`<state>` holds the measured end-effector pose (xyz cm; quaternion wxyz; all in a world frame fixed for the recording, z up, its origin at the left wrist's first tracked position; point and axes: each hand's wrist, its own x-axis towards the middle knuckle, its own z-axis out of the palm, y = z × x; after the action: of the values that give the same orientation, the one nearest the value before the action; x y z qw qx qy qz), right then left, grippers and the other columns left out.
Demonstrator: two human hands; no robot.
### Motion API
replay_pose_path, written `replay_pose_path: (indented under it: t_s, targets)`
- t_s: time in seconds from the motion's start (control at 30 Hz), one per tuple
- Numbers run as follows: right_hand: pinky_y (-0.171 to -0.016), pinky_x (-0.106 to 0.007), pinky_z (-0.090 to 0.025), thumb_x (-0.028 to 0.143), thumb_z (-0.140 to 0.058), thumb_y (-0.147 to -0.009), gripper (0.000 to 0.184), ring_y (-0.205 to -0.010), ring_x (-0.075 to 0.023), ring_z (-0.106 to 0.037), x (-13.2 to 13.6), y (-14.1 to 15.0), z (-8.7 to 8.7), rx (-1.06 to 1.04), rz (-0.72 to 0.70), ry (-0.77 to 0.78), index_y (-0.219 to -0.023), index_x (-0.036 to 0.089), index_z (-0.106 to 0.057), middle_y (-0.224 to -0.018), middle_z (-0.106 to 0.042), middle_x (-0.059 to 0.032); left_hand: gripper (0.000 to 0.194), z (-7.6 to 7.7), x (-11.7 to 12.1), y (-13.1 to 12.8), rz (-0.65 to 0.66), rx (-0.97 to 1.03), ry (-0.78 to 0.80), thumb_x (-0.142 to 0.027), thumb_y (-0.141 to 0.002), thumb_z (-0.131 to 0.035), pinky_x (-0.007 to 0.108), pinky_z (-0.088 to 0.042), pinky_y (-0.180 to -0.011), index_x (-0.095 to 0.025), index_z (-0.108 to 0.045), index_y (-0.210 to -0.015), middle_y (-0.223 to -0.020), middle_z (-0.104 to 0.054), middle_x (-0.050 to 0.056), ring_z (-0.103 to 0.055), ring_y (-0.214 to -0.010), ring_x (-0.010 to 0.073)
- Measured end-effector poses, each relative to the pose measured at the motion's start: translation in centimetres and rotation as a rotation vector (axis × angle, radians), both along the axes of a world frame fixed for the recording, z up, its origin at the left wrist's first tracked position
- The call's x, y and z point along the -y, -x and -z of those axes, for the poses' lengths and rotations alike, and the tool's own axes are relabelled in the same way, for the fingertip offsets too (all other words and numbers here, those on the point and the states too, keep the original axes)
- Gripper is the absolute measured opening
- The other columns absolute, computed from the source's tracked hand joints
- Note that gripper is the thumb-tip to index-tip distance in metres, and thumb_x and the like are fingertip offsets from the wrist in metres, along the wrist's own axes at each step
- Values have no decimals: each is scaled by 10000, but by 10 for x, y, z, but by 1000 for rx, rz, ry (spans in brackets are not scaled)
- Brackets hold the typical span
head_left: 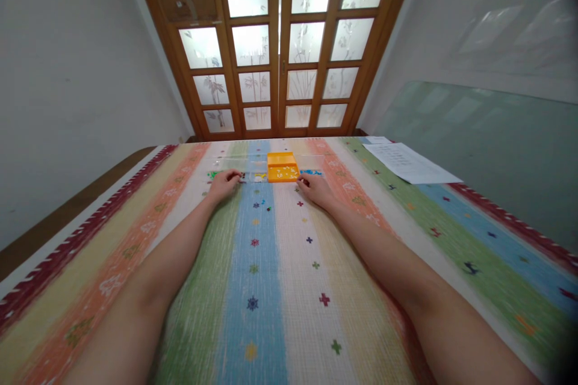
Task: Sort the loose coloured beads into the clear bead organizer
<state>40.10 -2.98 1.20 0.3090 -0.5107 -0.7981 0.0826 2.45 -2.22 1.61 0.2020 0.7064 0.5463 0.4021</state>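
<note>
An orange open box (283,179) with its lid folded back stands near the table's far end, with small white pieces (284,172) inside. Left of it my left hand (224,184) has its fingers pinched together over a clear tray (250,179) of small coloured pieces; what it grips is too small to tell. Green pieces (212,175) show beside that hand, yellow pieces (261,176) nearer the box. My right hand (316,187) is closed at the box's front right corner, its fingertips hiding whatever they hold. Blue pieces (311,172) lie just behind it.
A striped, patterned tablecloth (257,325) covers the table. A few tiny loose pieces (268,209) lie on it in front of the box. White printed paper sheets (409,162) rest at the far right. Wooden glass-paned doors (280,72) stand beyond the table, with walls on both sides.
</note>
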Motion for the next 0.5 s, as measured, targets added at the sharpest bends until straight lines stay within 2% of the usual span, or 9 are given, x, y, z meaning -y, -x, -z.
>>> replay_pose_path:
  t_s: [0.1, 0.23, 0.33, 0.5]
  targets:
    - [-683, -266, -381, 289, -565, -981, 169, -778, -183, -644, 2, 1, 0, 33, -21, -18, -989, 215, -717, -877, -747, -38, 233, -10, 12, -17, 302, -174, 32, -330, -859, -611, 288, -477, -735, -189, -766, -961, -928, -746, 44, -636, -789, 177]
    - [-718, -267, -393, 292, -559, -994, 175, -819, -185, -650, 4, 4, -1, 66, -63, -27, -1006, 218, -717, -942, -759, -47, 185, -25, 26, -35, 534, -264, 43, -318, -871, -645, 282, -467, -774, -194, -766, -933, -934, -744, 51, -644, -862, 178]
    - [-730, -264, -397, 285, -562, -993, 168, -834, -185, -649, 5, 4, -2, 77, -78, -24, -1002, 220, -717, -955, -759, -47, 141, -30, 34, -47, 612, -371, 20, -298, -877, -655, 287, -456, -789, -199, -755, -885, -883, -729, 37, -628, -830, 171]
    - [-754, -265, -412, 280, -559, -993, 177, -850, -189, -652, 4, 4, -1, 78, -75, -15, -1007, 217, -724, -960, -759, -53, 114, -27, 41, -61, 561, -524, -46, -300, -867, -685, 283, -423, -722, -193, -719, -877, -840, -687, 25, -582, -759, 167]
